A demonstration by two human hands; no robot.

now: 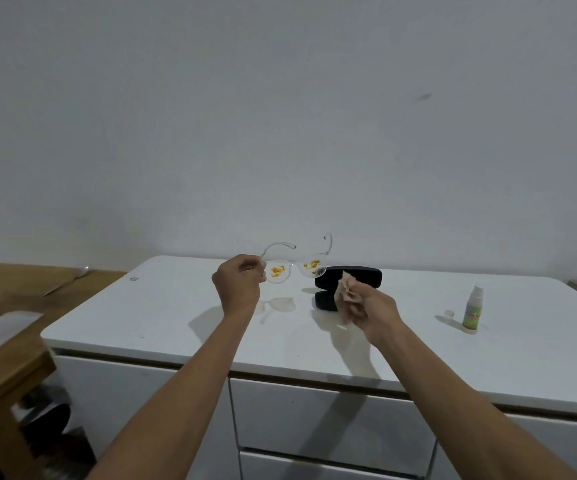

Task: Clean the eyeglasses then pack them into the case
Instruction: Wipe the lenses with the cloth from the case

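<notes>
Hands lift smeared eyeglasses (294, 268); cloth (349, 292) hides case (349, 276) front

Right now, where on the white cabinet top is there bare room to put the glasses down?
The widest bare stretch of the cabinet top runs from its left edge to the left hand. A narrower patch lies between the black case and the spray bottle. The middle is crowded: eyeglasses, case, and right hand with cloth.
</notes>
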